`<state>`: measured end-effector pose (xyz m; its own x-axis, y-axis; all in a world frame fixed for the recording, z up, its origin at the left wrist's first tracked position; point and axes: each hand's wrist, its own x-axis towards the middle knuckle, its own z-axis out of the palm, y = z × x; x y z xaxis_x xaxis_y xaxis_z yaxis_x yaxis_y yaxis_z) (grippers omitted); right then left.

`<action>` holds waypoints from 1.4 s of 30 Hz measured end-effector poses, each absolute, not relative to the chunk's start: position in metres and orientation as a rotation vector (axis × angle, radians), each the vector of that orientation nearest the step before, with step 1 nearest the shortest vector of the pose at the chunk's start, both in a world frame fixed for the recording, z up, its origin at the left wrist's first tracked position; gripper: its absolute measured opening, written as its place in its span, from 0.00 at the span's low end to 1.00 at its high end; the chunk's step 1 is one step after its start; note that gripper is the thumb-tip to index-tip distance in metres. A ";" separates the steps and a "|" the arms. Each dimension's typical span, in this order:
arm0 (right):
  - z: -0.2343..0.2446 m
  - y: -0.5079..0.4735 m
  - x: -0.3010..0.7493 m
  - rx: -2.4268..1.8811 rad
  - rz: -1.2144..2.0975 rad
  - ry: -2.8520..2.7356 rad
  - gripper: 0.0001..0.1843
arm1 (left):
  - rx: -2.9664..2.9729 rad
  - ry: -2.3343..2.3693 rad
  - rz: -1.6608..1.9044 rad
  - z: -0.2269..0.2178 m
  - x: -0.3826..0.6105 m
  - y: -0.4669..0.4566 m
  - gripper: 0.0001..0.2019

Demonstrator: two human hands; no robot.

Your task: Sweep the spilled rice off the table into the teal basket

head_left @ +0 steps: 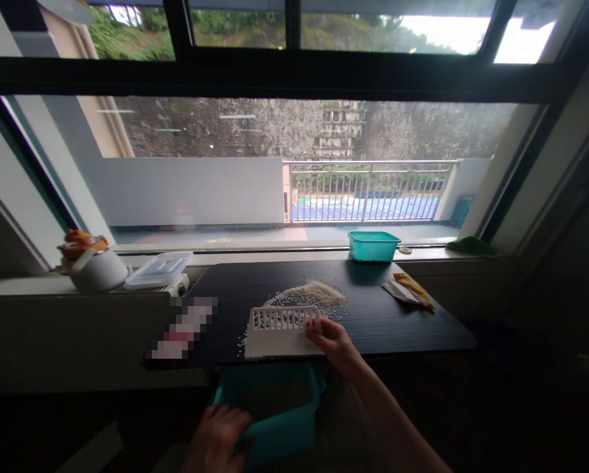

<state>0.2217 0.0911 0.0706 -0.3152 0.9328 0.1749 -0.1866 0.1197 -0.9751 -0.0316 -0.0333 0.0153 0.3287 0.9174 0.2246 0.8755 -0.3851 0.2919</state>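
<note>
The right hand (pixel 334 340) has its thumb and fingers pinched on the right end of a white board with slots (pixel 277 343), at the desk's (pixel 392 332) front edge. The left hand (pixel 220 430) is at a blue-green bin (pixel 287 424) below that edge; I can't tell if its fingers grip it. White grains (pixel 321 293) lie piled behind the board.

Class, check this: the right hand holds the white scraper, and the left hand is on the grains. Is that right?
No: the left hand is at the lower teal tub, not on the grains, as the head view shows. The right hand holds the white scraper.
</note>
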 end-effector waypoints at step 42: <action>0.078 0.089 0.221 -0.805 1.417 -1.381 0.16 | 2.321 1.751 0.455 0.047 -0.016 -0.040 0.05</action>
<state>0.2214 0.0893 0.0778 -0.3178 0.9341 0.1624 -0.1861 0.1064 -0.9767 -0.0161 -0.0397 0.0470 0.2516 0.9599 0.1237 0.8988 -0.2792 0.3379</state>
